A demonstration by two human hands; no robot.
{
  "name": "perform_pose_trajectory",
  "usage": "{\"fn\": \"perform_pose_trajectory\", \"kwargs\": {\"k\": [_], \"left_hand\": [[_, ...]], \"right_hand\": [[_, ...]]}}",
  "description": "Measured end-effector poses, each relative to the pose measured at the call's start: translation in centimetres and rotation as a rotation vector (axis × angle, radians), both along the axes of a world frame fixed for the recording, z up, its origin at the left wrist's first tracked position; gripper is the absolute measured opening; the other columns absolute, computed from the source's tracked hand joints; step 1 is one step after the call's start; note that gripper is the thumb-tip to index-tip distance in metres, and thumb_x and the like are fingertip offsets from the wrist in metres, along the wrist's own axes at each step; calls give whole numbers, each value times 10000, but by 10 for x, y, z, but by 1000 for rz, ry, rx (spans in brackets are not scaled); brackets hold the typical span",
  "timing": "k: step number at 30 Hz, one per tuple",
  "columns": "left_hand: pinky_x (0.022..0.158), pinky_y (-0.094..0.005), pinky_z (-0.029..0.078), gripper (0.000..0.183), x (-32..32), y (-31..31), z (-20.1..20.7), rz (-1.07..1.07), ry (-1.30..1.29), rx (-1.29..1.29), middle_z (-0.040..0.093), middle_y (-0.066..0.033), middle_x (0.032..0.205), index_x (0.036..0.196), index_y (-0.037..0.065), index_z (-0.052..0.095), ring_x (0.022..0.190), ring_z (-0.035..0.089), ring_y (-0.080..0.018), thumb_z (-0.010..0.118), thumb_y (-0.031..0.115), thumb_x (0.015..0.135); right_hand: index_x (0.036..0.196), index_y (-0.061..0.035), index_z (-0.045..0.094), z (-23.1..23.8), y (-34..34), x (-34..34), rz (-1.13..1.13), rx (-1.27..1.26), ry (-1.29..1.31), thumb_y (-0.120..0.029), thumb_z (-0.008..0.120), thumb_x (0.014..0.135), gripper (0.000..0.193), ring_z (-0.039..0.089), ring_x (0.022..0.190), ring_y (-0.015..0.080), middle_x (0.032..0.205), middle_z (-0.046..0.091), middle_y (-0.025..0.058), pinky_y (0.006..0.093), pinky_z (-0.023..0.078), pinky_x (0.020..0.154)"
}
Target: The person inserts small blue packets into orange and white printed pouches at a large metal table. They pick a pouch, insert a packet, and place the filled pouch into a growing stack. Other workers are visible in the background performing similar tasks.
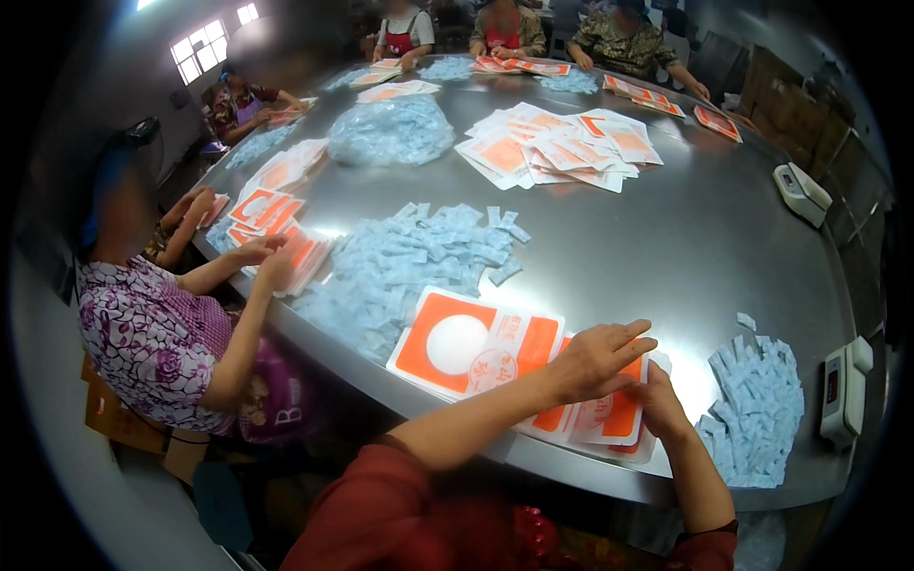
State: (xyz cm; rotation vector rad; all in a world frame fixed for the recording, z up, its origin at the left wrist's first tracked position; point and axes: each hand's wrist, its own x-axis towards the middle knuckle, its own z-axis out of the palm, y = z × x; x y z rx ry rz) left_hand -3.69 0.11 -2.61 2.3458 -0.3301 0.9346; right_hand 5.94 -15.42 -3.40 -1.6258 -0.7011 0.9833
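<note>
A row of overlapping orange-and-white flat packaging bags (444,335) lies along the near edge of the steel table. My left hand (595,364) is over the right-hand bags, palm down with its fingers stretched to the right. At their right edge, my right hand (661,398) has its thumb and bent fingers closed on the edge of an orange-and-white bag (621,419); some of its fingertips are hidden. To the left of the bags spreads a heap of small pale-blue sachets (409,262). A second pile of pale-blue sachets (757,409) lies just right of my right hand.
White digital scales (845,392) stand at the table's right edge, with another scale (802,193) farther back. Mid-table lie a clear bag of sachets (391,130) and a loose bag pile (562,147). A co-worker in a patterned shirt (157,328) handles bags at left; several others sit beyond.
</note>
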Motion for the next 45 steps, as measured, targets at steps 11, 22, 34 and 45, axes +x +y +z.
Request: {"fn": "perform_pose_trajectory", "kwargs": {"k": [11, 22, 34, 45], "left_hand": [[872, -406, 428, 530, 15, 17, -6, 127, 503, -214, 552, -140, 1178, 1211, 69, 512, 976, 571, -299, 586, 430, 830], [707, -326, 462, 509, 11, 11, -7, 218, 536, -396, 586, -86, 903, 1156, 56, 542, 768, 568, -219, 660, 390, 791], [603, -261, 424, 412, 10, 16, -15, 176, 519, -388, 560, -26, 861, 1117, 46, 565, 646, 486, -106, 651, 304, 808], [700, -316, 453, 435, 8, 21, -12, 69, 513, -524, 585, -101, 1036, 1136, 55, 559, 762, 553, -214, 584, 258, 752]], "right_hand": [[1231, 24, 435, -4, 23, -29, 204, -73, -393, -215, 545, 880, 438, 580, 909, 174, 1053, 570, 144, 290, 479, 800], [936, 14, 624, -1, 0, 30, -116, -541, -1090, -428, 658, 748, 482, 611, 724, 279, 827, 593, 142, 379, 479, 646], [861, 0, 624, -9, 0, 33, -180, -472, -1149, -346, 655, 718, 376, 606, 763, 274, 855, 573, 151, 383, 485, 647], [1087, 24, 570, 18, 5, 0, -360, 212, -583, -8, 655, 761, 339, 538, 672, 70, 767, 554, 12, 206, 460, 609]]}}
